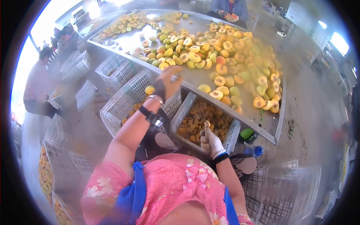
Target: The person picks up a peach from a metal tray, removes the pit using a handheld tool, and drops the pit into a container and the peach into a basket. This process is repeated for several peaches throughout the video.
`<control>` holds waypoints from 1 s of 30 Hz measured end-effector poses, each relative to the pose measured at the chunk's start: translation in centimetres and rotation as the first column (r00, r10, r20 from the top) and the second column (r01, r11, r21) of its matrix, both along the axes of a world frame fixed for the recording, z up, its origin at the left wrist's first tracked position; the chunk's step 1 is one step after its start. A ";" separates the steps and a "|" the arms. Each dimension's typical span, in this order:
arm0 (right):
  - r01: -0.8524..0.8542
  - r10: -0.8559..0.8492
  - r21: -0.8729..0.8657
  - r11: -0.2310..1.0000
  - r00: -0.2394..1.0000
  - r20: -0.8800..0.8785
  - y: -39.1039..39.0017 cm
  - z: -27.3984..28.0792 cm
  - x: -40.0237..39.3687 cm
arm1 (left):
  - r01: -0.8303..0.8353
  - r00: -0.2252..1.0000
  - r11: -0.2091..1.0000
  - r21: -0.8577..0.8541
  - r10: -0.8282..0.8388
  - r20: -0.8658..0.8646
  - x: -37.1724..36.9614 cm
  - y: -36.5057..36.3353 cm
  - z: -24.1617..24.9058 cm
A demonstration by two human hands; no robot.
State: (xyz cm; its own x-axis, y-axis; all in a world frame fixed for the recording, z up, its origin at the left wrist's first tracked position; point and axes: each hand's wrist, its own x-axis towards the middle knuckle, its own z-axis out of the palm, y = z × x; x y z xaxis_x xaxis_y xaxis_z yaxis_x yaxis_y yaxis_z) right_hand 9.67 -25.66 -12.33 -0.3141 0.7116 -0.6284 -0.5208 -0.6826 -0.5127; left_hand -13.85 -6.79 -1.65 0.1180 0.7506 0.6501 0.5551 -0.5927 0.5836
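Observation:
My left hand (170, 81) reaches over the near edge of the metal table (129, 48), fingers curved and apart, with no fruit visible in it. Just beyond its fingertips lie halved yellow peaches (195, 57), many with brown centres showing. My right hand (212, 143), in a white glove, is closed above a crate (183, 106) of brown pits and scraps (204, 112). A small pale-tipped thing (207, 123) sticks up by its thumb; I cannot make out its kind. To the left, below my left forearm, a white basket (116, 108) holds some peaches.
Across the table sits a person (230, 15) with hands together. Another person (37, 80) is at the left. White crates (277, 187) are at the lower right, and peach-filled crates (56, 168) at the lower left. A blue-capped bottle (258, 151) stands right of my glove.

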 end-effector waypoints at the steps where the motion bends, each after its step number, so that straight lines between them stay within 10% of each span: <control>1: -0.030 0.027 0.020 0.999 0.992 0.123 0.0 -0.1 -0.2 | 0.154 0.983 0.986 -0.057 -0.159 -0.095 1.7 0.2 -0.1; 4: -0.146 0.083 0.088 0.985 0.861 0.502 0.1 0.1 -0.6 | 0.328 0.818 0.907 -0.262 -0.412 -0.401 6.6 2.0 -1.9; 8: 0.038 -0.151 0.187 0.982 0.758 0.635 0.5 -2.1 0.1 | 0.145 0.699 0.679 -0.720 -0.585 -0.411 11.0 5.6 -0.7; 11: -0.928 -0.243 -0.026 0.370 -0.123 0.962 0.0 -15.7 2.9 | 0.108 0.670 0.652 -0.750 -0.606 -0.430 11.3 6.6 -0.8; 12: -0.797 0.091 -0.223 0.562 -0.208 0.974 -0.7 -3.6 0.4 | 0.119 0.659 0.696 -0.708 -0.589 -0.468 11.0 7.6 -2.1; 18: -0.529 -0.216 0.386 0.756 0.355 0.910 0.2 1.9 -0.1 | 0.328 0.892 0.846 -0.421 -0.424 -0.156 9.8 5.2 -2.5; 19: -0.375 -0.316 0.542 0.752 0.518 0.795 0.4 2.1 0.0 | 0.462 0.882 0.741 -0.487 -0.442 0.165 9.5 3.9 -1.8; 21: -0.325 -0.352 0.518 0.792 0.450 0.821 0.8 6.0 -0.3 | 0.732 0.635 0.510 -0.452 -0.271 0.723 8.6 1.5 -0.9; 25: -0.353 -0.555 0.726 0.590 0.476 0.682 2.2 6.8 -0.6 | 0.655 0.656 0.720 -0.229 -0.392 0.645 8.4 0.2 -5.0; 30: -0.307 -0.268 0.487 0.818 0.546 0.794 2.0 10.6 -2.8 | 0.483 0.854 0.855 -0.189 -0.412 0.318 7.1 -5.7 -2.9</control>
State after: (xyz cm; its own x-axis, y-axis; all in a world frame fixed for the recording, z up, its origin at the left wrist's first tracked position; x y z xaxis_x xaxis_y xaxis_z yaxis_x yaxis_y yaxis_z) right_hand 6.87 -23.65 -1.68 0.1002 0.9862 -0.1316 0.3249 -0.1575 -0.9325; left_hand -6.72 -12.47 -4.57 0.3370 0.7979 0.4998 0.0744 -0.5518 0.8307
